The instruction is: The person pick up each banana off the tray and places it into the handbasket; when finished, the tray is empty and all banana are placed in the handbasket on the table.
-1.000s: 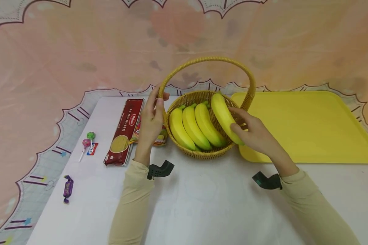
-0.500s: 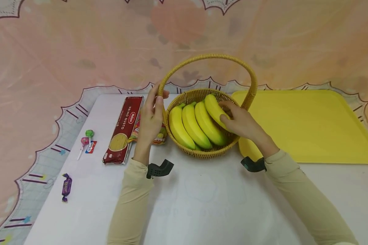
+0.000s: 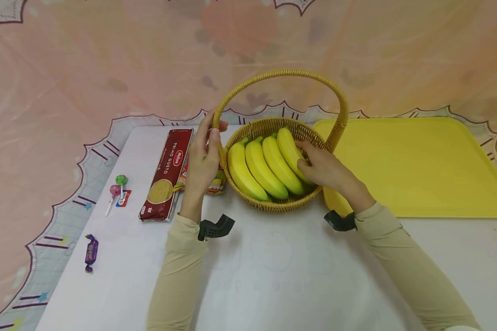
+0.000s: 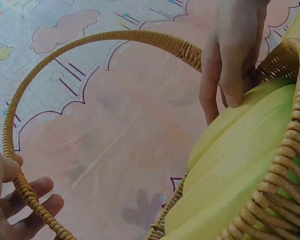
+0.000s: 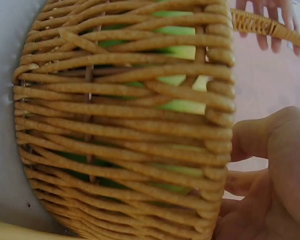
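Note:
A wicker basket point(image 3: 277, 206) with a tall arched handle point(image 3: 287, 73) stands in the middle of the white table, several yellow bananas side by side in it. My left hand point(image 3: 204, 158) holds the handle low on its left side; the left wrist view shows the thumb and fingers point(image 4: 45, 206) round it. My right hand point(image 3: 329, 168) reaches over the basket's right rim and holds the rightmost banana point(image 3: 289, 148), which lies against its neighbour. In the right wrist view the woven wall point(image 5: 125, 110) hides most of the bananas and the fingertips.
A yellow tray point(image 3: 418, 168) lies right of the basket. To the left are a red spaghetti pack point(image 3: 167, 172), a colourful snack bag point(image 3: 216, 184) partly behind the left hand, two lollipops point(image 3: 118, 185), a small red-blue wrapped sweet point(image 3: 123, 198) and a purple wrapped candy point(image 3: 91, 253).
My right hand has moved left and down into the basket with the banana, which now lies beside the others. The left hand has stayed on the handle.

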The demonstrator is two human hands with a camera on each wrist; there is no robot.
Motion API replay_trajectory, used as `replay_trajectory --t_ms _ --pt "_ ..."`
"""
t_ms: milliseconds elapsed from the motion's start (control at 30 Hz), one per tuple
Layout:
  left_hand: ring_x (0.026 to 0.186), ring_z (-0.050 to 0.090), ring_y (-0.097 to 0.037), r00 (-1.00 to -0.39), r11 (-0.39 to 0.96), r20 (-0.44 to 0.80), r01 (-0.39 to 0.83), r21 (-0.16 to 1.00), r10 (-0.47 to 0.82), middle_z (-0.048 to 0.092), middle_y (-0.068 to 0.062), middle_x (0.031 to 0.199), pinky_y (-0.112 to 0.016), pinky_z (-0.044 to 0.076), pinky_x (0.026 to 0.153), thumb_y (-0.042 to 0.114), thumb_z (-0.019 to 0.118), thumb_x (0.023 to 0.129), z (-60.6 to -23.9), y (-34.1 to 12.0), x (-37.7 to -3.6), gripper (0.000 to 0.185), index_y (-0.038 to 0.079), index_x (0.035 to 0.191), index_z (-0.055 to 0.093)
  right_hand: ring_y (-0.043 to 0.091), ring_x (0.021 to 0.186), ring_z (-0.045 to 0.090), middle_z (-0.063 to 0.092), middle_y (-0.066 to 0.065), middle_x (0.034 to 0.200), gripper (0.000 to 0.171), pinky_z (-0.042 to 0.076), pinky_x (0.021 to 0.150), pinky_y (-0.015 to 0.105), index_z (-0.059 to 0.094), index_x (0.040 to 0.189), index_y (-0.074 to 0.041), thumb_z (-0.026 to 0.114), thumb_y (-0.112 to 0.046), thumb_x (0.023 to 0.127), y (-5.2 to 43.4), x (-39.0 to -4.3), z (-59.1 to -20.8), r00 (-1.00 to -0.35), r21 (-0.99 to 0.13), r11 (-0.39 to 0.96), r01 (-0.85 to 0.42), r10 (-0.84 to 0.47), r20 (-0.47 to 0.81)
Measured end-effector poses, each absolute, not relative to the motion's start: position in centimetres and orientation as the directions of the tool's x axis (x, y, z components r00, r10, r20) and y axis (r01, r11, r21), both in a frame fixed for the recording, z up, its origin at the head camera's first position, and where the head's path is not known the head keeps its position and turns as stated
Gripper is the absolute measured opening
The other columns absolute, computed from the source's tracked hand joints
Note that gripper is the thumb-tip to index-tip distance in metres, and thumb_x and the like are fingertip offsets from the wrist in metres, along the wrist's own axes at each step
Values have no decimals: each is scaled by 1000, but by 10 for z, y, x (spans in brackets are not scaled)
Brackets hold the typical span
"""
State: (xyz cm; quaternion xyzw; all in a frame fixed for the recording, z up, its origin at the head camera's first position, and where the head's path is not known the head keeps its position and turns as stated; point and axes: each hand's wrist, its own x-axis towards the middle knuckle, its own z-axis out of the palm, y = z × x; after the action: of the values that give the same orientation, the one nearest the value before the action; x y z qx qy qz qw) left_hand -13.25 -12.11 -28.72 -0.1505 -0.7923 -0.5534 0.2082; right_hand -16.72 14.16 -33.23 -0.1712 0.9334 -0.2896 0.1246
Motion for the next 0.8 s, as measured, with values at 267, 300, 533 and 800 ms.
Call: replay_trajectory --t_ms 267,300,533,800 --pt "96 51 -22 -863 347 505 474 809 3 59 -22 116 -21 34 66 7 36 102 -303 -128 -147 40 4 142 40 35 131 42 37 19 148 55 33 108 50 25 149 -4 34 -25 99 137 -163 -334 -920 -576 782 -238 -372 -124" --pt "98 52 -23 -859 343 512 482 806 4 59 -21 116 -21 34 66 8 36 102 -307 -129 -150 41 7 142 40 35 132 41 37 18 149 55 32 108 50 25 149 -5 35 -26 99 137 -162 -336 -924 -588 775 -231 -363 -115" --pt "116 54 -21 -880 328 474 448 832 -2 59 -14 121 -24 40 83 16 36 103 -312 -136 -162 42 17 145 39 29 119 49 50 15 134 47 40 99 47 39 141 -6 43 -27 99 149 -156 -342 -946 -692 669 -272 -319 64" --pt "128 47 -24 -928 245 359 374 895 102 52 -16 132 -39 32 110 19 39 102 -311 -155 -184 44 19 146 36 28 106 57 63 13 114 28 43 94 48 59 117 -4 47 -19 98 189 -145 -349 -960 -703 655 -278 -204 189"
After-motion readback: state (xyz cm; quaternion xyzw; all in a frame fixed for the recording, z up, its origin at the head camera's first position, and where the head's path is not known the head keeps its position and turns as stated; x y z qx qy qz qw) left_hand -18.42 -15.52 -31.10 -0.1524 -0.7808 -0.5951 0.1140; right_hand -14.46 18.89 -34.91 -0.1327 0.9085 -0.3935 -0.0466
